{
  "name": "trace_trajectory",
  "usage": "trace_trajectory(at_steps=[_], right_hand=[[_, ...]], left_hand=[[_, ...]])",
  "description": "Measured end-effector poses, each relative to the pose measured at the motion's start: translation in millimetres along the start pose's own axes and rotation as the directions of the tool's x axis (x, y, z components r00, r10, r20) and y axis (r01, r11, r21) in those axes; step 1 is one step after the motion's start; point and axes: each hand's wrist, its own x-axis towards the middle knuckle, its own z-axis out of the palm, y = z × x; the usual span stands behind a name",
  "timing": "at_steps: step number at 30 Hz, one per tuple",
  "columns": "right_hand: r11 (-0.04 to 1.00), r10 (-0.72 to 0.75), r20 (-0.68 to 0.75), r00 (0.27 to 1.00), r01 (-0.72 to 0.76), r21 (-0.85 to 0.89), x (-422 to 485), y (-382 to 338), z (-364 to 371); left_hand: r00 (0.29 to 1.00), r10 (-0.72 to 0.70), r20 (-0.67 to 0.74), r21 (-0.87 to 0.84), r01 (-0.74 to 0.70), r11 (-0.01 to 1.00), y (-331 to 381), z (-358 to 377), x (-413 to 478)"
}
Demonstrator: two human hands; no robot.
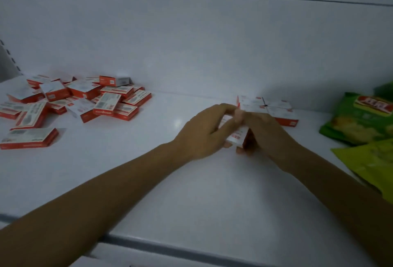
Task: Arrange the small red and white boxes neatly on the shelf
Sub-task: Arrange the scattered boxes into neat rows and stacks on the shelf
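Note:
A loose heap of small red and white boxes (85, 98) lies at the left on the white shelf (148, 160). One box (29, 138) sits apart in front of the heap. Right of centre, near the back wall, several boxes (270, 107) lie flat side by side in a tidy group. Just in front of that group my left hand (202, 132) and my right hand (265, 132) meet around one red and white box (237, 136), which both hold a little above the shelf. My fingers hide most of this box.
Green and yellow snack bags (361, 117) lie at the right end of the shelf, one reaching toward the front edge (372, 166). The white back panel rises behind. The shelf's front lip (170, 247) runs below my forearms.

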Motion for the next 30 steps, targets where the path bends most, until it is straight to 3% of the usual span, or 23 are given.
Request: trace_trajectory(at_steps=[4,7,8,10,11,15,17,19,20,22,26,30], right_hand=[[0.995,-0.071,0.003,0.997,0.071,-0.070,9.4,3.3,-7.4],[0.955,-0.088,0.009,0.996,0.087,-0.283,14.3,9.7,-14.4],[0.889,-0.132,0.015,0.991,0.125,-0.440,15.6,12.2,-17.7],[0.615,-0.283,0.020,0.959,0.198,-0.763,16.5,15.1,-25.6],[0.524,-0.352,0.027,0.936,0.221,-0.823,15.3,15.1,-28.7],[0.530,-0.341,0.188,0.921,0.354,-0.771,4.7,8.9,-28.3],[0.389,-0.286,0.249,0.925,0.349,-0.852,-3.1,2.9,-24.6],[0.176,-0.327,0.250,0.911,0.319,-0.931,-10.6,-4.5,-24.3],[0.133,-0.355,0.232,0.906,0.294,-0.946,-14.0,-9.1,-25.7],[0.186,-0.352,0.212,0.912,0.290,-0.939,-16.5,-16.2,-29.6],[0.299,-0.090,0.347,0.933,0.358,-0.885,-14.1,-17.5,-34.3],[0.176,-0.065,0.282,0.957,0.289,-0.941,-13.4,-13.8,-36.9]], left_hand=[[0.999,0.026,0.039,0.023,-0.027,0.999,-12.9,-0.1,-0.4],[0.998,0.015,0.055,0.123,-0.022,0.992,-16.7,-1.5,2.4],[0.997,0.026,0.070,0.165,-0.037,0.986,-17.7,-1.5,3.0],[0.995,0.018,0.099,0.216,-0.039,0.976,-20.1,-1.3,4.7],[0.994,0.006,0.105,0.237,-0.031,0.971,-21.3,-1.2,5.1],[0.997,0.001,0.075,0.289,-0.023,0.957,-23.7,0.0,4.9],[0.998,-0.019,0.059,0.330,-0.001,0.944,-24.5,-0.4,4.4],[0.999,-0.028,0.026,0.381,0.016,0.925,-26.6,-1.2,4.9],[1.000,-0.025,0.001,0.398,0.023,0.917,-27.9,-2.2,5.4],[0.999,-0.040,-0.030,0.395,0.048,0.917,-30.5,-4.3,7.3],[0.999,-0.046,0.010,0.390,0.039,0.920,-30.2,-3.0,6.0],[1.000,0.014,-0.005,0.374,-0.011,0.927,-22.3,-2.1,2.3]])
